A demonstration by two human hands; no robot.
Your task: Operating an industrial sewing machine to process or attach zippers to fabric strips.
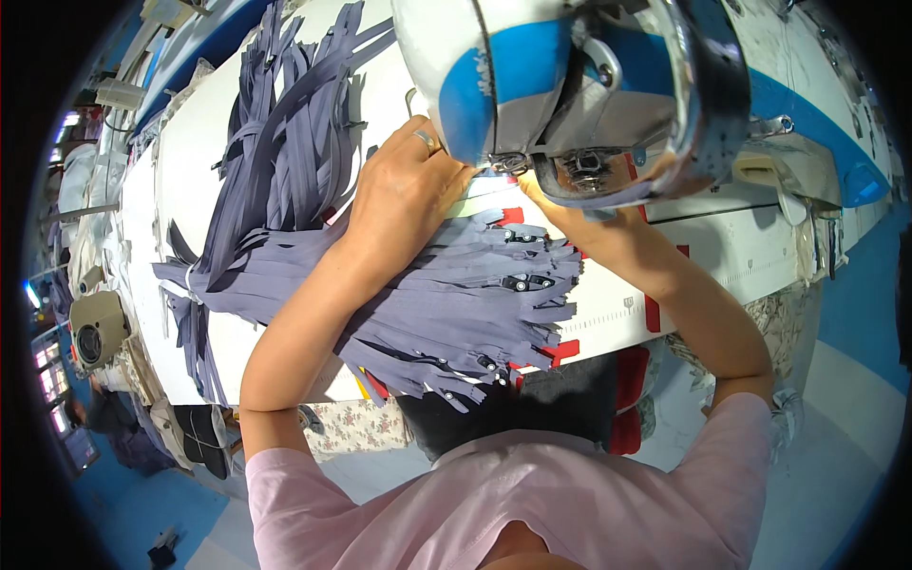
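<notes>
My left hand [404, 185], with a ring on one finger, is beside the needle area of a white and blue sewing machine [518, 76]. Its fingers are bent and pressed together; their tips and anything in them are hidden by the machine head. From the other side my right hand [594, 233] reaches under the head, which covers most of its fingers. A pale strip [480, 201] lies between the hands. Just below them spreads a bundle of grey-purple zippers [418, 294], their dark sliders toward the right end and a white tie around the left end.
A second bundle of grey-purple zippers [285, 133] lies at the far left of the white table [185, 123]. Red pieces [565, 351] show along the near edge, beside a printed ruler scale [608, 312]. Floral cloth [361, 426] hangs below the table.
</notes>
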